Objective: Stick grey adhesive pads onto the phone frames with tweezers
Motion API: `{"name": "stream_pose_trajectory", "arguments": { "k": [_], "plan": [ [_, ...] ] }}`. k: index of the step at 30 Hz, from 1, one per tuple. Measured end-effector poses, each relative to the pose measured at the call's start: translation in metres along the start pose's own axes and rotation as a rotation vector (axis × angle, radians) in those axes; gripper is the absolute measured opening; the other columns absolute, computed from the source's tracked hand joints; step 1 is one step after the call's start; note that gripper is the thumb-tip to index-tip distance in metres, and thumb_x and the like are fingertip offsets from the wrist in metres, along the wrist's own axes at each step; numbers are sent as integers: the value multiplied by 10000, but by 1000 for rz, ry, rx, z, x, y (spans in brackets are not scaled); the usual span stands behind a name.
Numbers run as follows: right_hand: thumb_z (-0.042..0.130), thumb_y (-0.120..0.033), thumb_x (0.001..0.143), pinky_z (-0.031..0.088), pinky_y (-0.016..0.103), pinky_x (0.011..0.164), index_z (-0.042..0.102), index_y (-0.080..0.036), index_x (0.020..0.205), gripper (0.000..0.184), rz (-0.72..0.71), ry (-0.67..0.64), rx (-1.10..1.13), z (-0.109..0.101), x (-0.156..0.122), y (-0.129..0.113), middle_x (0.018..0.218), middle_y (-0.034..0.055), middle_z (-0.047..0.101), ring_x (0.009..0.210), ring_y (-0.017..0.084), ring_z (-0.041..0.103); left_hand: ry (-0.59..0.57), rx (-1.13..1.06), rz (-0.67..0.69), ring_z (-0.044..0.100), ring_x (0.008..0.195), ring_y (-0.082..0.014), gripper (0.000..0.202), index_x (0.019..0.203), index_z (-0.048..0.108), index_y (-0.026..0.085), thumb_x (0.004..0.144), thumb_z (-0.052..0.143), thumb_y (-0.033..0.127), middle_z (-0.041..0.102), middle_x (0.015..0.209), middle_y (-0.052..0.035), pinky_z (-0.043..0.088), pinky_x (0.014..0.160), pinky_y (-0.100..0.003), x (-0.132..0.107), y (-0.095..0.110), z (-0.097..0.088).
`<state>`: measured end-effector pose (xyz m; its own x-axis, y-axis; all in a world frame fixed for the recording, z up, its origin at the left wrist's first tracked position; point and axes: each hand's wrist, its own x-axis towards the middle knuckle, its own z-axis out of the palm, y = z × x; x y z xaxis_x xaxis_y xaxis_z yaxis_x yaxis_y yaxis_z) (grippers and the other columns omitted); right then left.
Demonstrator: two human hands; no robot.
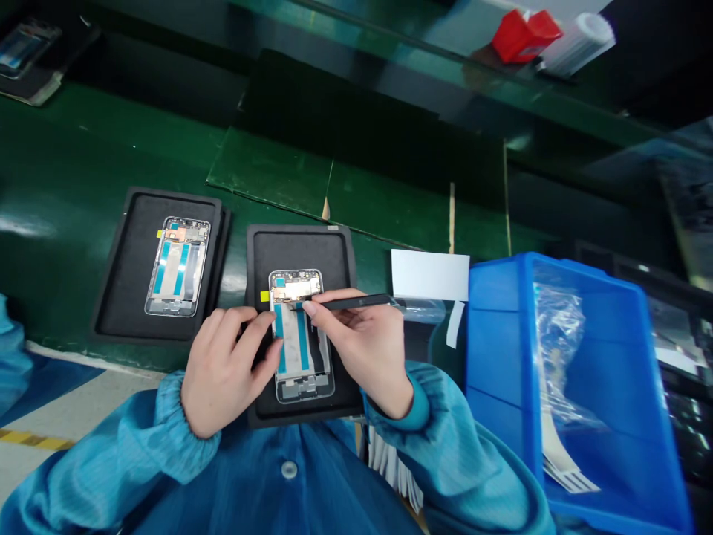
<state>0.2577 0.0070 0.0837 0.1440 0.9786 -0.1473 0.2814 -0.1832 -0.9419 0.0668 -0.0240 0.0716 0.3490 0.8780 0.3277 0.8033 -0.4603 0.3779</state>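
Observation:
An opened phone point(291, 338) with bare circuitry and blue strips lies in a black tray point(304, 253) in front of me. My left hand point(228, 364) is at the phone's left edge, its thumb and index fingertip touching the frame with a gap between them. Black tweezers point(356, 302) are pinched in my right hand point(370, 338), held nearly level. Their tip reaches the phone just below the circuit board; whether it grips anything is too small to tell. A yellow tab point(264, 296) sticks out at the phone's upper left.
To the left, a second opened phone point(178, 264) lies in another black tray point(114, 297). On the right stands a blue bin point(501, 334) holding clear plastic wrap point(560, 334). White paper point(430, 274) lies beside the bin. A red object point(526, 36) sits at the back.

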Motion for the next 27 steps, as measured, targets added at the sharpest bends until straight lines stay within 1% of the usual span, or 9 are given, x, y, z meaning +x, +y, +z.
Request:
{"name": "stream_pose_trajectory", "arguments": {
  "k": [4, 7, 10, 12, 15, 18, 22, 24, 27],
  "plan": [
    [808, -287, 785, 616, 252, 586, 758, -197, 805, 104, -3, -5, 3, 0, 1, 0, 756, 21, 794, 640, 182, 756, -21, 26, 21, 537, 868, -240, 298, 1170, 652, 116, 900, 653, 241, 604, 1020, -121, 497, 757, -387, 1, -1, -1],
    [809, -297, 787, 620, 256, 600, 760, -198, 818, 115, -4, -12, 15, 0, 1, 1, 770, 20, 795, 655, 182, 760, -99, 76, 60, 508, 840, -244, 360, 1256, 637, 137, 920, 618, 266, 592, 1027, -124, 481, 731, -398, 5, -2, -4],
    [810, -316, 787, 623, 265, 607, 764, -198, 838, 137, 2, -19, 18, 0, 0, 2, 777, 23, 797, 661, 187, 762, -185, 127, 97, 510, 868, -264, 429, 1355, 595, 173, 939, 577, 276, 589, 1051, -127, 472, 728, -408, 9, -3, -7],
    [806, -324, 790, 621, 271, 605, 767, -197, 840, 141, -1, -22, 2, 0, 0, 2, 779, 26, 797, 655, 187, 759, -220, 164, 115, 513, 881, -275, 454, 1389, 578, 191, 946, 562, 287, 594, 1066, -130, 467, 725, -413, 12, -3, -9],
    [794, -324, 800, 615, 274, 598, 769, -196, 830, 133, -18, -18, -43, -1, 1, 2, 777, 28, 796, 641, 182, 750, -236, 213, 149, 529, 900, -283, 455, 1393, 584, 198, 952, 553, 307, 619, 1083, -131, 460, 729, -420, 14, -3, -12],
    [791, -325, 807, 614, 268, 606, 771, -198, 838, 133, -46, -14, -71, -2, -1, 1, 794, 31, 796, 654, 178, 749, -226, 248, 182, 554, 997, -306, 419, 1353, 619, 183, 957, 548, 302, 653, 1156, -126, 458, 774, -439, 15, -2, -14],
    [797, -294, 808, 633, 265, 673, 773, -211, 857, 99, -88, 106, -59, -9, -8, -3, 848, 26, 796, 715, 171, 753, -247, 253, 240, 553, 1144, -328, 388, 1313, 633, 136, 971, 513, 272, 650, 1300, -114, 450, 888, -475, 18, -1, -14],
    [801, -282, 803, 640, 272, 681, 775, -216, 854, 88, -89, 165, -55, -15, -14, -4, 844, 23, 795, 728, 175, 754, -272, 253, 258, 559, 1156, -328, 406, 1347, 607, 138, 978, 496, 268, 648, 1315, -113, 449, 910, -488, 20, 0, -13],
    [814, -271, 787, 648, 293, 682, 777, -220, 834, 79, -86, 212, -42, -23, -26, -3, 832, 24, 794, 738, 190, 758, -299, 272, 272, 564, 1144, -330, 436, 1397, 571, 164, 981, 491, 267, 654, 1293, -111, 459, 921, -506, 24, -1, -14]
  ]
}}
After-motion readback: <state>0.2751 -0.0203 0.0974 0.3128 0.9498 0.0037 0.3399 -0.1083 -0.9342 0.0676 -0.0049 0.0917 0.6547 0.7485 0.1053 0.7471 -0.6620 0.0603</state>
